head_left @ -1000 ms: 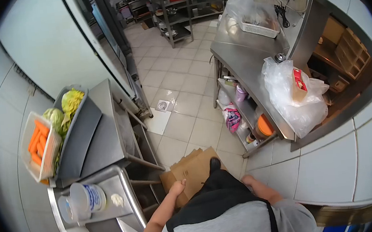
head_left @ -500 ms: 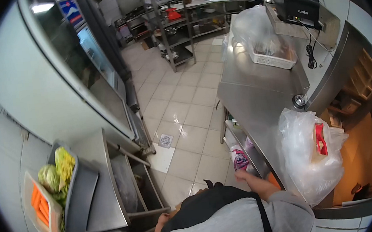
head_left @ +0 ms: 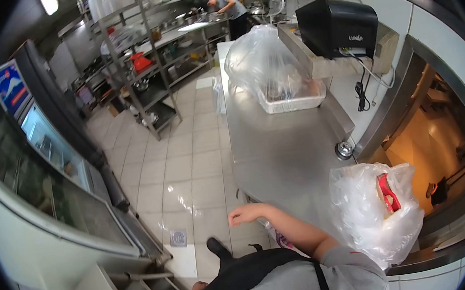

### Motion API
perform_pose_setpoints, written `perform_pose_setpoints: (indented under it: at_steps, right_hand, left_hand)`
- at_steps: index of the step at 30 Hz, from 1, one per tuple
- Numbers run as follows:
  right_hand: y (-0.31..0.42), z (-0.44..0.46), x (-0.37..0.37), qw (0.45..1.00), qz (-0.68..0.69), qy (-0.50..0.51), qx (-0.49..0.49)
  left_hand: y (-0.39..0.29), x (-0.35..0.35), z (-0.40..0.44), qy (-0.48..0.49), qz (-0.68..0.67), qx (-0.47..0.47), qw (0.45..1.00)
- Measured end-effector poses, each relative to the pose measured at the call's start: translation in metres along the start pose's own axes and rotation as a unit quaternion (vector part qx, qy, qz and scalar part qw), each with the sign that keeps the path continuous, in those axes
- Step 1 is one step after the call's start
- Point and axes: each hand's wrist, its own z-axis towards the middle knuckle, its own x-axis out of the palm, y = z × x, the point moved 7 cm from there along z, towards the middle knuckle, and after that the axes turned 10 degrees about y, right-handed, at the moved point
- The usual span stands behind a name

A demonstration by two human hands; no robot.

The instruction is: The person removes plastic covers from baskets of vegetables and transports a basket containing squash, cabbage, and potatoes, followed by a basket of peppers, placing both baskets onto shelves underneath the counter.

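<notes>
My right hand (head_left: 243,214) is held out in front of my body above the tiled floor, just left of the steel counter (head_left: 278,157). Its fingers droop in a loose bend, and nothing shows in them. Low at my left side is my left hand (head_left: 200,287), beside my black apron (head_left: 250,274); its fingers are mostly hidden. On the counter's near end, right of my right arm, lies a bulky clear plastic bag (head_left: 362,216) with a red-edged item (head_left: 387,193) inside or on top. Neither hand touches it.
Farther along the counter are a bagged white basket (head_left: 296,104) and a black LUNAR-marked machine (head_left: 338,26) on a raised shelf. Glass-door fridges (head_left: 52,190) line the left. A steel rack (head_left: 155,96) stands ahead. Another person (head_left: 230,5) works at the back.
My view has swung right and tilted up, so the vegetable containers at left have nearly left the frame. My right hand has come up and forward. A black shoe now shows on the floor.
</notes>
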Motion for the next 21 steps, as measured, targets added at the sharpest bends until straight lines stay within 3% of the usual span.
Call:
perform_pose_setpoints:
  at_steps: [3, 4, 8, 10, 12, 15, 16, 21]
  right_hand:
    - [0.032, 0.014, -0.086, 0.99, -0.057, -0.097, -0.081]
    - [0.047, 0.013, -0.113, 0.985, -0.06, -0.132, -0.091]
    - [0.1, 0.009, -0.204, 0.963, -0.089, -0.239, -0.084]
    - [0.116, 0.011, -0.237, 0.945, -0.113, -0.298, -0.078]
    - [0.124, 0.015, -0.251, 0.939, -0.108, -0.318, -0.079]
    - [0.14, 0.011, -0.256, 0.946, -0.085, -0.312, -0.035]
    - [0.145, 0.009, -0.255, 0.95, -0.075, -0.303, -0.016]
    - [0.181, -0.036, -0.297, 0.927, -0.022, -0.369, -0.069]
  left_hand:
    - [-0.006, -0.074, 0.06, -0.034, -0.002, 0.081, 0.996]
    - [0.002, -0.096, 0.076, -0.014, -0.177, 0.045, 0.983]
    - [-0.025, -0.208, 0.127, -0.058, 0.001, 0.116, 0.992]
    - [-0.028, -0.258, 0.137, -0.044, -0.044, 0.064, 0.996]
    - [-0.101, -0.315, 0.065, -0.033, -0.107, 0.01, 0.994]
    - [-0.075, -0.361, 0.115, -0.009, -0.116, -0.015, 0.993]
    - [-0.058, -0.367, 0.137, 0.001, -0.188, -0.046, 0.981]
    - [-0.065, -0.411, 0.169, 0.031, -0.017, 0.018, 0.999]
